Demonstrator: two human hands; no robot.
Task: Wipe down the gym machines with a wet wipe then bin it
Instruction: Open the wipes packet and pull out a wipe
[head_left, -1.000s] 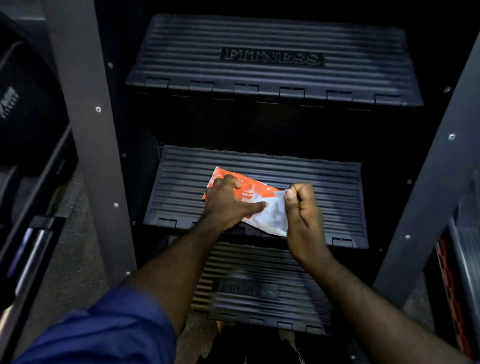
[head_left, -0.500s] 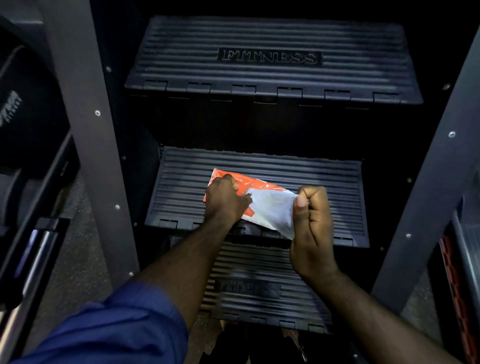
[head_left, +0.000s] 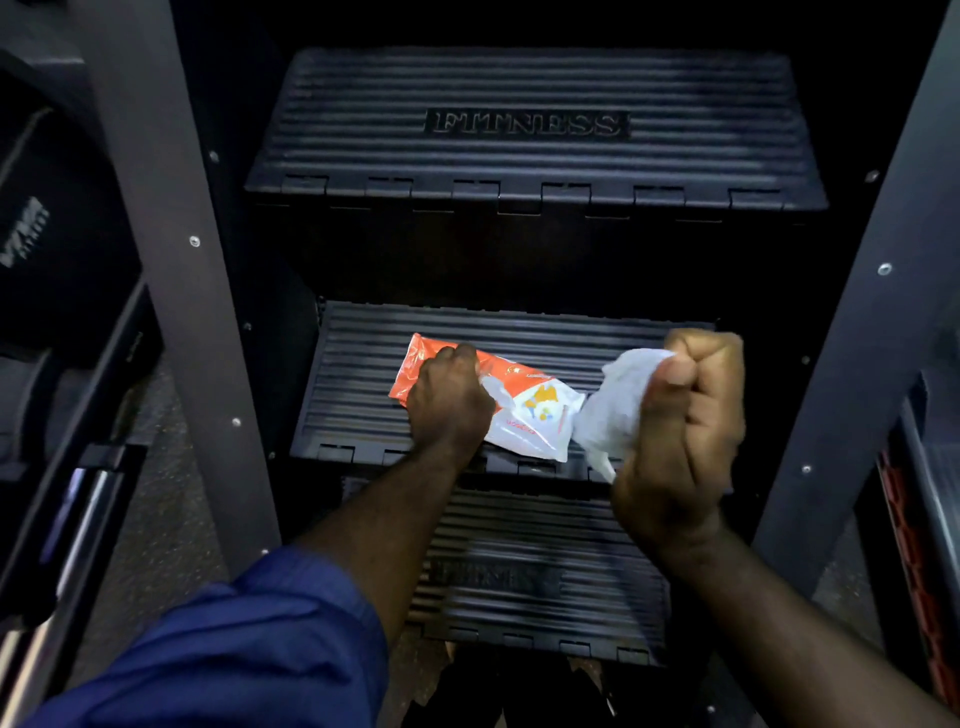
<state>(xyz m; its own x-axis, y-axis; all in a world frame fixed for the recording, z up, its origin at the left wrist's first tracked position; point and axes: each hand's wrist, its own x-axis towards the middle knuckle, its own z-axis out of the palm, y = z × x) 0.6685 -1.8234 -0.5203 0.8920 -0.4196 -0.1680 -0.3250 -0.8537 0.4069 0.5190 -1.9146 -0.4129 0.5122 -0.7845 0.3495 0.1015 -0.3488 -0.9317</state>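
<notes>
**Wet wipe** (head_left: 608, 410): one thin white sheet, crumpled and bunched, with soft folds. Its upper part is gathered inside the fist of the right hand (head_left: 680, 431) and a loose corner trails down beside the wrist. It is held in the air above the right half of the middle step (head_left: 363, 353). Its left edge comes just beside the white end of the wipe packet (head_left: 535, 410); whether the two touch cannot be told.

**Right hand**: clenched round the wipe, thumb across the curled fingers, raised clear of the step.

**Wipe packet**: flat soft pack, orange at its left end and white at its right, with small coloured print and red lettering too small to read. It lies slantwise on the middle step, its white end near the front edge.

**Left hand** (head_left: 449, 402): fingers curled on the orange part of the packet, holding it down against the step. The forearm comes out of a blue sleeve (head_left: 249, 649).

**Steps**: dark, ribbed treads. The upper step (head_left: 519, 83) and the lower step (head_left: 519, 519) each bear the raised word FITNESS.

**Frame**: grey slanted uprights with screws, one at the left (head_left: 171, 260) and one at the right (head_left: 857, 364) of the steps.

**Floor** (head_left: 156, 493): speckled, seen at the left.
</notes>
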